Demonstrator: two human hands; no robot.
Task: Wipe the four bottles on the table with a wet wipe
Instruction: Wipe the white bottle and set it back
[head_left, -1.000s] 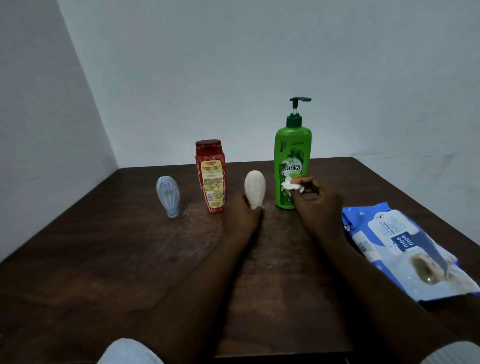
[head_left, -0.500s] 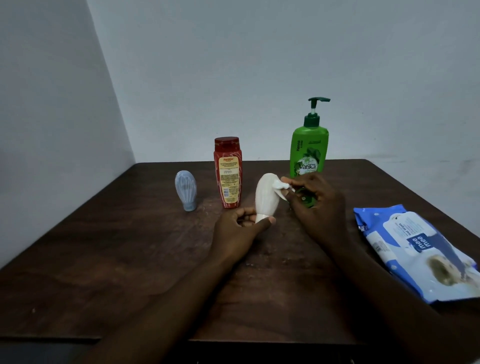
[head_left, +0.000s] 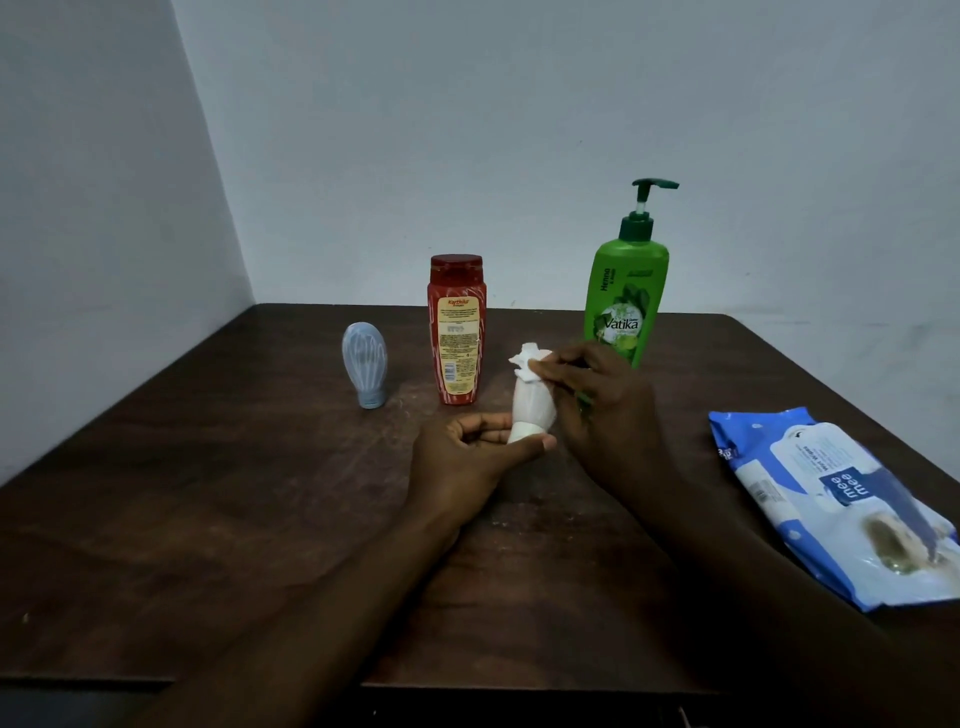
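My left hand (head_left: 462, 462) pinches the cap end of a small white bottle (head_left: 530, 410), held upright just above the dark wooden table (head_left: 208, 493). With a crumpled white wet wipe (head_left: 527, 361) between its fingers, my right hand (head_left: 608, 410) presses the wipe on the top of that bottle. A red bottle (head_left: 456, 332) stands behind it. To the left stands a small blue-grey bottle (head_left: 365, 371), cap down. The tall green pump bottle (head_left: 626, 296) stands at the back right, partly hidden by my right hand.
A blue and white pack of wet wipes (head_left: 831, 499) lies flat near the table's right edge. The table sits in a corner, with white walls behind and to the left.
My left hand picked the white bottle up off the table and brought it nearer. My right hand left the green bottle and moved the wipe onto the white bottle's top.
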